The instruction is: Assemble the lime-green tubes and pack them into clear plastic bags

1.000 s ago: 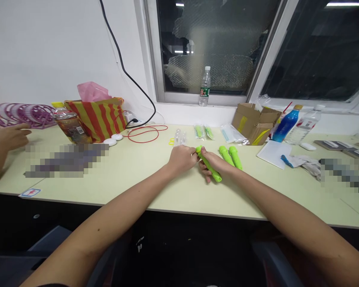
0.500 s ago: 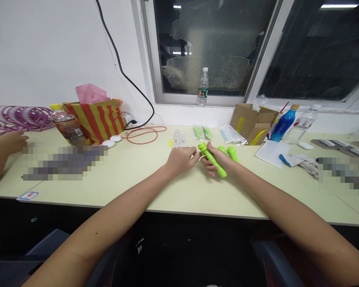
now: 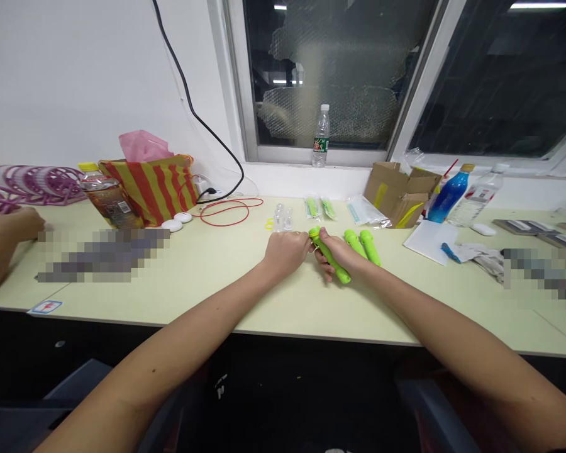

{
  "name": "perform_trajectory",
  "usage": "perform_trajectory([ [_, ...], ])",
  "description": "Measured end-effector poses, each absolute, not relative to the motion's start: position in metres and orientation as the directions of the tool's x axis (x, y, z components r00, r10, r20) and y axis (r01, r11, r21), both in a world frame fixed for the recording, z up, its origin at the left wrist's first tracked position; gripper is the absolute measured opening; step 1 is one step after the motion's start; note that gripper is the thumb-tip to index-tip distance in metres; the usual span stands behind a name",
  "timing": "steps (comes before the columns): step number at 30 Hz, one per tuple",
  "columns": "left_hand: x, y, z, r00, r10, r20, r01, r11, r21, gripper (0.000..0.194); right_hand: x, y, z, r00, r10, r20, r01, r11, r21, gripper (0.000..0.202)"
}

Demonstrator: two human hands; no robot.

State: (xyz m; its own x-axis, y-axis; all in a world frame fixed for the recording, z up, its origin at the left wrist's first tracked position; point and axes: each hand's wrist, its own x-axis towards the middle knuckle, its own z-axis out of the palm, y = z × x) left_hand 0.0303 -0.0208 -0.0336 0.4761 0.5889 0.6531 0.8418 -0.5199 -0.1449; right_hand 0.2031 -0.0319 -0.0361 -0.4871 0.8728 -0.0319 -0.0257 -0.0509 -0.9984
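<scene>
My right hand (image 3: 336,250) is wrapped round a bright green tube-shaped item (image 3: 334,261), tilted with its wider, ringed end up and to the left. My left hand (image 3: 287,253) is closed at that wider end, its fingertips touching or close to it; what they pinch is too small to make out. Right of my right hand, two more green tubes (image 3: 370,246) lie side by side on the table. Small clear plastic pieces (image 3: 283,218) and yellow rings (image 3: 268,223) sit behind my left hand. Farther back are green items in clear packets (image 3: 319,207).
A striped bag (image 3: 153,192), a brown drink bottle (image 3: 110,200) and red cable (image 3: 224,214) are at the left. Another person's hand (image 3: 21,225) is at far left. An open carton (image 3: 399,192), bottles (image 3: 453,189), white paper (image 3: 431,241) and a glove (image 3: 481,258) lie right.
My right hand and the green tube have shifted slightly left, nearer my left hand. The two tubes on the table now show more fully.
</scene>
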Motion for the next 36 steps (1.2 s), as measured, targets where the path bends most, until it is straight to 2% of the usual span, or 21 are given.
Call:
perform_trajectory([
  [3,0.03,-0.021,-0.032,0.451,0.615,0.646,0.85,-0.517,-0.101,0.03,0.203,-0.032,-0.037,-0.475,0.88,-0.026,0.007,-0.025,-1.0,0.057],
  [6,0.029,-0.02,-0.029,0.411,0.646,0.643,0.842,-0.54,0.004,0.027,0.203,-0.033,-0.037,-0.454,0.89,-0.035,0.052,-0.012,-0.999,0.056],
  [10,0.025,-0.015,-0.026,0.45,0.636,0.627,0.758,-0.643,0.108,0.026,0.205,-0.035,-0.035,-0.459,0.887,-0.051,0.077,-0.017,-0.997,0.056],
  [14,0.018,-0.007,-0.027,0.558,0.528,0.64,0.65,-0.758,0.058,0.026,0.206,-0.037,-0.034,-0.51,0.855,-0.089,0.072,-0.061,-0.996,0.056],
  [19,0.013,-0.005,-0.025,0.604,0.424,0.675,0.55,-0.835,0.033,0.027,0.206,-0.037,-0.031,-0.578,0.803,-0.143,0.008,-0.17,-0.985,0.058],
  [24,0.013,-0.009,-0.02,0.598,0.421,0.682,0.506,-0.858,0.086,0.026,0.204,-0.036,-0.03,-0.576,0.808,-0.126,-0.06,-0.195,-0.979,0.057],
  [30,0.013,-0.014,-0.017,0.693,0.428,0.58,0.443,-0.888,0.125,0.027,0.203,-0.034,-0.029,-0.561,0.81,-0.173,-0.1,-0.274,-0.957,0.058],
  [34,0.013,-0.018,-0.021,0.76,0.429,0.489,0.44,-0.892,0.099,0.029,0.215,-0.025,-0.024,-0.442,0.895,-0.061,-0.224,-0.176,-0.959,0.057],
  [36,0.012,-0.018,-0.023,0.719,0.451,0.53,0.477,-0.874,0.096,0.028,0.221,-0.022,-0.023,-0.405,0.913,-0.037,-0.189,-0.123,-0.974,0.056],
])
